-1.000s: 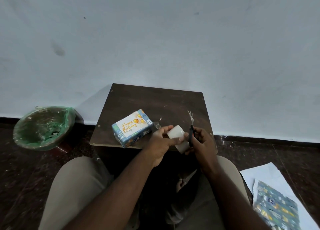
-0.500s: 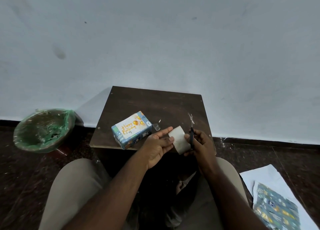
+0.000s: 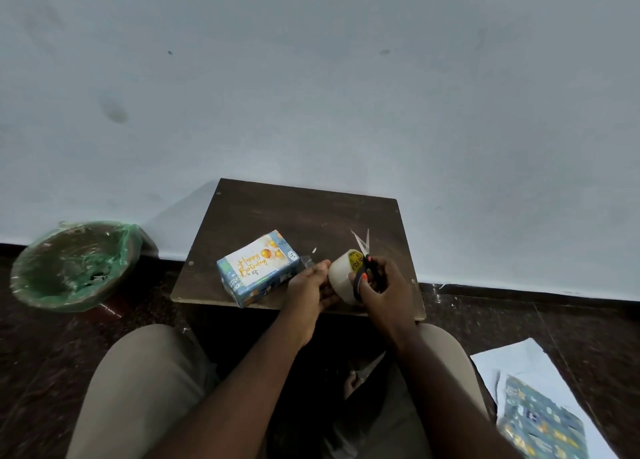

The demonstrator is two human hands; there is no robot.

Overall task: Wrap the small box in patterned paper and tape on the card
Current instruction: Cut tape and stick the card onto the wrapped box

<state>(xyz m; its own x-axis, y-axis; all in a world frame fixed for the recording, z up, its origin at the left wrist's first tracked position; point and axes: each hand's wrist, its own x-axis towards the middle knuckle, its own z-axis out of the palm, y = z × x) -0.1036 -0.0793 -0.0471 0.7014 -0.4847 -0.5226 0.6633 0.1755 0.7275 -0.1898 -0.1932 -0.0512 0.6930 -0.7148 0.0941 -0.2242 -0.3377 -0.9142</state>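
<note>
condition: the small, blue, paper-covered wrapped box (image 3: 242, 287) lies on the dark brown wooden board (image 3: 311, 216), left of centre, close to the near edge. the white and orange "happy birthday" card (image 3: 254, 263) lies flat on its top face. whether tape already secures it cannot be told.

hands: the left hand (image 3: 308, 285) holds the off-white round tape roll (image 3: 341, 275) from the left. whether it also pinches a free tape end cannot be told. the right hand (image 3: 384, 285) is clamped on the black-handled steel scissors (image 3: 362, 250), blades parted and pointing to the far side, just beside the roll.

likely faults:
- the blades stand close to the left fingers (image 3: 322, 268); closing them without a clear view risks a nick.
- a loose tape strip may curl and stick to itself or to the fingers, which wastes the piece.
- the box sits near the board's near edge; a nudge from the left wrist could tip it off or shift the card askew.
- a skewed cut gives a ragged strip that holds the card poorly.
</note>
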